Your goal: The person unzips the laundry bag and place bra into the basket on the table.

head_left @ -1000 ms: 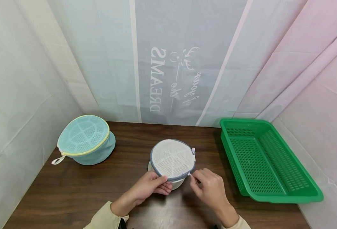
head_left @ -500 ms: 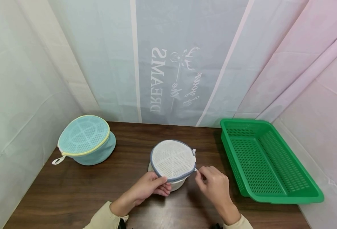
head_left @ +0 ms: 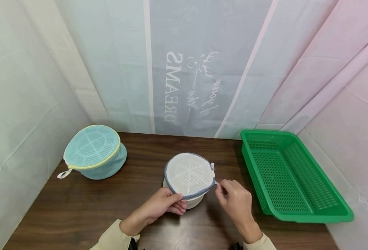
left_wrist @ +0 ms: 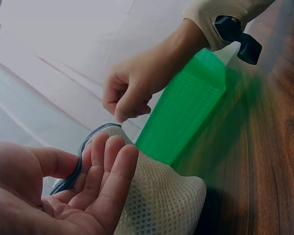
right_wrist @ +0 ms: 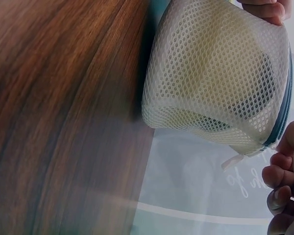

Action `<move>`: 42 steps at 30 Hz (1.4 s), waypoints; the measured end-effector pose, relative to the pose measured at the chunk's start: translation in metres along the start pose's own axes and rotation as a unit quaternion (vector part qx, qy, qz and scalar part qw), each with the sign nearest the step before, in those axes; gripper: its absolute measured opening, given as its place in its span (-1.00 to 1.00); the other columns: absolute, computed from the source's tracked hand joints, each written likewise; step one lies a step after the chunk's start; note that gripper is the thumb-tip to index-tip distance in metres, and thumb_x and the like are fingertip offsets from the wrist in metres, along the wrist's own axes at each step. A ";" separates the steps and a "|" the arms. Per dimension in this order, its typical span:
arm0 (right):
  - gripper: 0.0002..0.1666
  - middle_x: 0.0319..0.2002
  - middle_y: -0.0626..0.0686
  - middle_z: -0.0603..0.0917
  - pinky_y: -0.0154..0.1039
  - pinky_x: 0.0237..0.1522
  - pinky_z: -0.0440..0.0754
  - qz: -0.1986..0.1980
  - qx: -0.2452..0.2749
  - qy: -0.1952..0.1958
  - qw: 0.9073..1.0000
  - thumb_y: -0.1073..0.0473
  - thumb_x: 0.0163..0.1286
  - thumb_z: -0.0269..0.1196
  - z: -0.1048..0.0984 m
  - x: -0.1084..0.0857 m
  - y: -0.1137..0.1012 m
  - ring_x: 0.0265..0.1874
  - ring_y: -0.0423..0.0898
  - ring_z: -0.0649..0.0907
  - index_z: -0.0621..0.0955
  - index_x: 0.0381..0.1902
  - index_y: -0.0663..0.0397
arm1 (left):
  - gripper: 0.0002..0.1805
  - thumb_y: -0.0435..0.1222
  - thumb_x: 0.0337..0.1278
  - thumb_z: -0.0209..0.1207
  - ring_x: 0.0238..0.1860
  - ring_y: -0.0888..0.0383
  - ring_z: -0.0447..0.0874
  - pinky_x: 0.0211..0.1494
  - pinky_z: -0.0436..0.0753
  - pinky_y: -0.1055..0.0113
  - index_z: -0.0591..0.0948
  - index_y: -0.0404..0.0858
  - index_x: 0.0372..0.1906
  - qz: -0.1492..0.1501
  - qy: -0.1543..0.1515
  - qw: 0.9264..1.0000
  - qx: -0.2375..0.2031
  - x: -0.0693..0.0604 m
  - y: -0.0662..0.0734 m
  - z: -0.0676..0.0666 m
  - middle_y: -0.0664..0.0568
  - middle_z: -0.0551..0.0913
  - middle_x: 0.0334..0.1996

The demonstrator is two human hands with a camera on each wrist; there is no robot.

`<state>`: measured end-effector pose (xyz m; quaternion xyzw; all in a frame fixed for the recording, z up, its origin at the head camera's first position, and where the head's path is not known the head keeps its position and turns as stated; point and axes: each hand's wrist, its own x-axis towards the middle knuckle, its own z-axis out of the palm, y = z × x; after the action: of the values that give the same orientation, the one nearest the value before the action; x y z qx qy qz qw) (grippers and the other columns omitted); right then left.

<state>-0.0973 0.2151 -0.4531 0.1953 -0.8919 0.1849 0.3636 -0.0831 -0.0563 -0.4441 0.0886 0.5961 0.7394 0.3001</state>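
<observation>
A round white mesh laundry bag [head_left: 189,173] with a blue-grey zip around its top stands on the table in front of me. At its near rim my left hand [head_left: 165,204] pinches the zipped edge between thumb and fingers. My right hand [head_left: 236,202] pinches the small zip pull [head_left: 216,182] at the bag's right side. In the right wrist view the zip [right_wrist: 284,110] runs along the rim, and a white loop [right_wrist: 232,161] hangs near the right fingers. Through the mesh some inner shape shows, but its kind is unclear.
A light-blue mesh laundry bag [head_left: 91,147] with a yellow zip and white loop stands at the left. To the right is a green plastic basket [head_left: 262,187]. Curtain-like cloth [head_left: 124,69] hangs behind and beside the dark wooden table [head_left: 134,159].
My right hand has moved right and slightly away from me along the rim, taking the zip pull with it. The left hand keeps its place on the near edge.
</observation>
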 end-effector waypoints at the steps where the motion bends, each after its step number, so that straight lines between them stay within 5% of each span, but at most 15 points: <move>1: -0.77 -0.69 -0.17 0.46 -0.32 -0.73 0.37 0.001 0.000 0.000 1.000 0.17 0.24 0.24 0.000 0.000 0.000 -0.67 -0.25 0.41 0.54 -0.62 -0.07 | -0.64 -0.38 0.53 -0.02 -0.33 0.17 0.75 -0.10 0.78 0.28 0.59 -0.68 -0.16 0.000 -0.001 1.000 -0.001 0.000 0.000 0.000 -0.10 0.74 -0.36; 35: -0.81 -0.66 -0.15 0.49 -0.35 -0.73 0.35 0.026 -0.047 -0.049 0.997 0.21 0.17 0.35 -0.002 -0.001 0.002 -0.69 -0.29 0.40 0.55 -0.56 -0.06 | -0.46 -0.16 0.63 -0.05 -0.28 0.18 0.73 -0.08 0.78 0.25 0.52 -0.70 -0.01 -0.018 -0.042 0.999 -0.014 0.002 -0.003 0.000 -0.02 0.72 -0.32; 42: -0.81 -0.68 -0.20 0.41 -0.34 -0.74 0.29 0.020 -0.047 -0.036 0.998 0.21 0.15 0.31 -0.002 -0.001 0.004 -0.71 -0.29 0.36 0.52 -0.57 -0.08 | -0.45 -0.10 0.62 -0.04 -0.25 0.14 0.75 -0.10 0.79 0.21 0.59 -0.62 -0.02 -0.026 -0.032 0.999 -0.011 0.000 -0.004 -0.003 -0.18 0.74 -0.22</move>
<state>-0.0971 0.2200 -0.4531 0.1665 -0.9159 0.1428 0.3362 -0.0836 -0.0584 -0.4483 0.0934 0.5798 0.7351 0.3387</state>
